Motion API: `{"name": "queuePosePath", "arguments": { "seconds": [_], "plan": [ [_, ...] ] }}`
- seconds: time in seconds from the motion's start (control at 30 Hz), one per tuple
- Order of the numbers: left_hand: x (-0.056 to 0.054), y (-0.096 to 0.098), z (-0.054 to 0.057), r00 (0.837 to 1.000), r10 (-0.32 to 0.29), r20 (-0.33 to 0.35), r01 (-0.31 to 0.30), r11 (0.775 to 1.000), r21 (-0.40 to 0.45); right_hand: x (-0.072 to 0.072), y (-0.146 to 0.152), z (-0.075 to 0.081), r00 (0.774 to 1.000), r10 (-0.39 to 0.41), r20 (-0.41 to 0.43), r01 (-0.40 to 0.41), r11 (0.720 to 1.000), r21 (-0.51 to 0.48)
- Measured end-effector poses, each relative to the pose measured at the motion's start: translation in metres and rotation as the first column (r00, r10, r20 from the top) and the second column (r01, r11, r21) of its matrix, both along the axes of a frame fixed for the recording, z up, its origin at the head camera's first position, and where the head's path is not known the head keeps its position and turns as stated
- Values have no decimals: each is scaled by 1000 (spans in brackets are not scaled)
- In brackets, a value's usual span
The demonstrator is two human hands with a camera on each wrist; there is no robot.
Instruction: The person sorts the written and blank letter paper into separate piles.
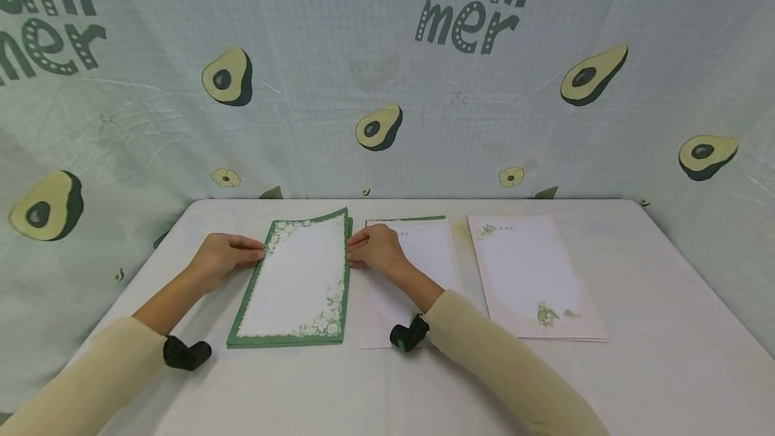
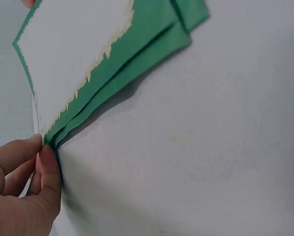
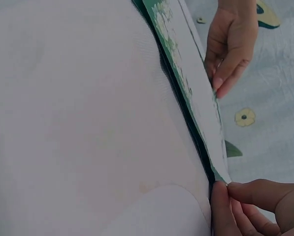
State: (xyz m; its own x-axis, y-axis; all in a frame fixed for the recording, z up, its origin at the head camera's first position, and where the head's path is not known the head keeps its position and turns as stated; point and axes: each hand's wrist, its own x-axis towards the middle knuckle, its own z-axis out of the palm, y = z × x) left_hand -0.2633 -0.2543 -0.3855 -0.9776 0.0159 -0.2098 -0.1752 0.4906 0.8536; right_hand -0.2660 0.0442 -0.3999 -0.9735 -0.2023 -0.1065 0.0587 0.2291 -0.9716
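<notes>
A small stack of green-bordered paper sheets with white flowers (image 1: 297, 281) is at the left of the table, its far edge tilted up a little. My left hand (image 1: 219, 260) pinches its left edge between thumb and fingers. On the opposite edge, my right hand (image 1: 378, 249) pinches the sheets too. The left wrist view shows layered green edges (image 2: 137, 54) fanned slightly apart beside the left fingers (image 2: 49, 172). In the right wrist view, the thumb and fingers (image 3: 220, 206) of my right hand meet on the paper's edge.
Pale pink sheets (image 1: 418, 247) lie in the middle, partly under my right forearm, a green edge showing at their top. Another pink pile with leaf prints (image 1: 527, 274) lies to the right. Behind the white table (image 1: 642, 288) hangs an avocado-print cloth (image 1: 303, 86).
</notes>
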Motion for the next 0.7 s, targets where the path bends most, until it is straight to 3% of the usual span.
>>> {"name": "queuePosePath", "arguments": {
  "seconds": [0.2,0.3,0.37,0.43,0.53,0.6,0.7],
  "plan": [
    [7,5,5,997,32,-66,-42,987,-157,-4,14,4,998,4,58,-1,999,-38],
    [12,13,8,990,-13,-139,-21,970,-240,-4,26,11,999,21,38,-21,1000,6],
    [16,21,11,979,-69,-193,11,957,-289,-4,37,15,999,52,-12,-50,995,89],
    [20,30,15,961,-143,-238,55,938,-341,-3,51,18,990,102,-97,-79,972,221],
    [25,46,19,932,-236,-274,119,916,-383,0,73,21,958,190,-213,-95,916,389],
    [28,56,21,918,-281,-280,155,905,-397,3,88,23,938,236,-255,-101,887,450],
    [32,68,22,905,-322,-278,197,896,-397,8,108,27,925,268,-268,-111,868,484]
  ]
}}
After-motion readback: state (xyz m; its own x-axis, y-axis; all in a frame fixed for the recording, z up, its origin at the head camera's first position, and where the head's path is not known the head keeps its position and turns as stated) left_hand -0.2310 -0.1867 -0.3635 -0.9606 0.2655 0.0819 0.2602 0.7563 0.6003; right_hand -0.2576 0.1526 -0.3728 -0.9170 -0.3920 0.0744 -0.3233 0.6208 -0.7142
